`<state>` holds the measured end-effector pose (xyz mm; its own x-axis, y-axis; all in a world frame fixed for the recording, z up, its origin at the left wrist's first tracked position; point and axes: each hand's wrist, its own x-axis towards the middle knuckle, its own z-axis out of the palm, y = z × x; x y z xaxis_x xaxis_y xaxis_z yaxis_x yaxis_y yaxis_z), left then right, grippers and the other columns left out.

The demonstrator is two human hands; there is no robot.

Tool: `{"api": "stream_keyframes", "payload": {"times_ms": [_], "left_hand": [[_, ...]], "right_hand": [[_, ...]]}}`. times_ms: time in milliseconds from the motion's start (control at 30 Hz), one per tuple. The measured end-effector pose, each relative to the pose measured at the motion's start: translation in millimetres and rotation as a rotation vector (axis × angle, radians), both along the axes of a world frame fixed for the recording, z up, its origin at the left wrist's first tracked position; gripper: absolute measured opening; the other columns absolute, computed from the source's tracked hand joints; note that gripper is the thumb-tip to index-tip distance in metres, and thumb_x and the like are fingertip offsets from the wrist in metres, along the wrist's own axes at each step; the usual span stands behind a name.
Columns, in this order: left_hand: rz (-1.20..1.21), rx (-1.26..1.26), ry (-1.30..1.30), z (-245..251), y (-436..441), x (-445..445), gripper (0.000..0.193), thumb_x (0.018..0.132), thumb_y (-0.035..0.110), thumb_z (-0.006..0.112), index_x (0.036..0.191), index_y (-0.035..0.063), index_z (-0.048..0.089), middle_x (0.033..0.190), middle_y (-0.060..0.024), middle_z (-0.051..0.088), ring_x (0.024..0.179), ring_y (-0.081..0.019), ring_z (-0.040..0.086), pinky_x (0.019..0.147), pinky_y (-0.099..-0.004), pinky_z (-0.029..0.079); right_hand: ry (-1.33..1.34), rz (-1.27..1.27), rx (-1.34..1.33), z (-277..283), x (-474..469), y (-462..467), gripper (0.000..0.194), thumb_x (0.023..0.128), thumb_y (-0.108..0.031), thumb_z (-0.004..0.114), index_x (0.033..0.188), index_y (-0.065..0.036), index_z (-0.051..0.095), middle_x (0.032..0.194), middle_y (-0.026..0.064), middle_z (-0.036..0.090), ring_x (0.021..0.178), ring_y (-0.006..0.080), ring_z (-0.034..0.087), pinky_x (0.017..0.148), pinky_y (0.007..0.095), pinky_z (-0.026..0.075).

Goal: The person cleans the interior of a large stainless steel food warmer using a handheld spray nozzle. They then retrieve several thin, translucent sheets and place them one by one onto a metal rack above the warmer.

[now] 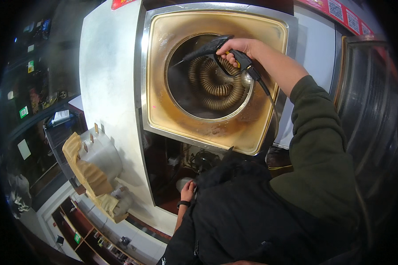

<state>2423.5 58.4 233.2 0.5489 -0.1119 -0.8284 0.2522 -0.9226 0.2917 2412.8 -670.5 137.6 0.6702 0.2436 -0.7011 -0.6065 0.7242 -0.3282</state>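
In the head view, my right hand (233, 49) grips the handle of a black and yellow pressure washer spray gun (207, 49). The gun's thin lance points left and down into the round opening of a square metal basin (199, 131), whose flat rim has brown stains. Coiled corrugated metal tubes (215, 86) lie inside the opening, and a shiny metal ball (246, 80) sits at its right side. From the gun's grip a dark hose (274, 112) runs down. My left hand (187, 190) hangs low beside my black jacket, fingers curled; whether it holds anything is unclear.
Left of the basin is a white counter (111, 63) bearing a large metal pot (102, 154) with brown paper or cloth on it. A tall metal cylinder (364, 99) stands at right. Dark cables (204, 159) lie below the basin, and wooden shelves (86, 228) stand lower left.
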Motion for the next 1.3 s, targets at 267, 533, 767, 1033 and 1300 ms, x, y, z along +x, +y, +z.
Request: {"api": "stream_keyframes", "payload": {"times_ms": [267,533,767,1033,1300], "left_hand": [[-0.077,0.042,0.002,3.6,-10.9,6.2,0.046,0.105,0.034,0.058,0.136,0.0002,0.061,0.105,-0.0067,0.075,0.098,-0.0134,0.069,0.089,-0.0293,0.053],[-0.218,0.087,-0.027,3.5,-5.9,0.3,0.046,0.105,0.035,0.058,0.136,0.0006,0.061,0.107,-0.0076,0.074,0.097,-0.0138,0.068,0.086,-0.0296,0.053],[0.065,-0.007,0.001,-3.1,7.9,-8.9,0.045,0.105,0.035,0.059,0.134,0.0012,0.062,0.105,-0.0049,0.073,0.093,-0.0117,0.066,0.084,-0.0283,0.052],[0.407,-0.104,0.192,-25.6,-11.5,15.7,0.036,0.103,0.037,0.061,0.125,0.0076,0.065,0.104,-0.0056,0.073,0.084,-0.012,0.066,0.075,-0.027,0.053],[0.68,-0.154,0.015,-58.7,-150.2,111.1,0.094,0.1,0.066,0.047,0.161,0.0015,0.015,0.162,-0.0244,0.028,0.148,-0.0412,0.033,0.115,-0.0546,0.036]], "right_hand": [[-0.105,0.01,-0.035,14.3,-10.7,-3.2,0.023,0.094,-0.021,0.069,0.081,-0.008,0.056,0.056,0.0003,0.059,0.047,0.0108,0.059,0.048,0.0311,0.054],[-0.109,0.1,0.051,7.7,-7.8,-0.6,0.022,0.094,-0.021,0.068,0.079,-0.009,0.058,0.056,0.0021,0.06,0.044,0.0124,0.058,0.049,0.0313,0.054],[-0.101,0.208,0.05,-6.3,16.8,9.4,0.023,0.094,-0.021,0.067,0.077,-0.009,0.058,0.055,0.0029,0.06,0.043,0.0129,0.058,0.048,0.0323,0.055],[-0.09,0.428,0.076,-11.1,56.7,14.4,0.023,0.096,-0.021,0.066,0.08,-0.006,0.059,0.055,-0.0009,0.054,0.047,0.0116,0.055,0.05,0.0318,0.05],[-0.075,0.764,0.175,-19.6,112.3,17.3,0.02,0.097,-0.022,0.066,0.087,-0.004,0.061,0.054,-0.0026,0.052,0.047,0.0115,0.053,0.05,0.0327,0.049]]}}
